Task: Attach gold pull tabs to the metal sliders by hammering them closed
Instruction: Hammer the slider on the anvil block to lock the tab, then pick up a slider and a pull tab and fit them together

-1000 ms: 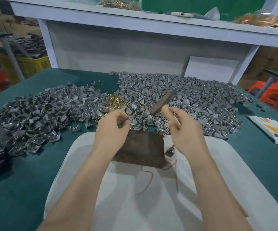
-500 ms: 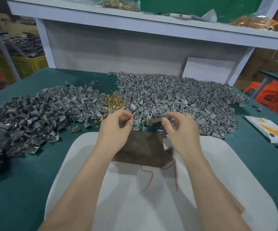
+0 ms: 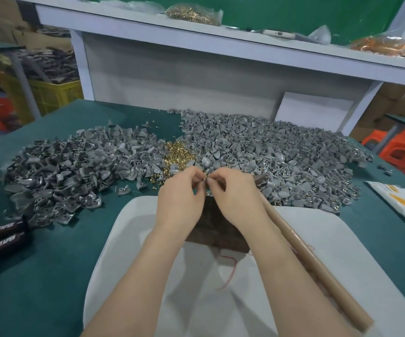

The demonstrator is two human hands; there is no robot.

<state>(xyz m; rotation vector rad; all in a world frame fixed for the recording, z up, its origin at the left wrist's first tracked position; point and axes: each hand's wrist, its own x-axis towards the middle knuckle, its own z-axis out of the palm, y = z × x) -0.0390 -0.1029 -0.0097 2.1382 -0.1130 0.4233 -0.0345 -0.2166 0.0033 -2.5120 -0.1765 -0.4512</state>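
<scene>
Gold tabs heaped just beyond fingertips. Left hand, right hand both pinch small metal piece, over dark block. Best seat tab fully before striking; hammer lies by right wrist.

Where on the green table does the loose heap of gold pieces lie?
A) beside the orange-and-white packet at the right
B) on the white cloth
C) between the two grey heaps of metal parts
C: the gold pieces fill the gap between the left grey heap and the right grey heap, away from both cloth and packet.
</scene>
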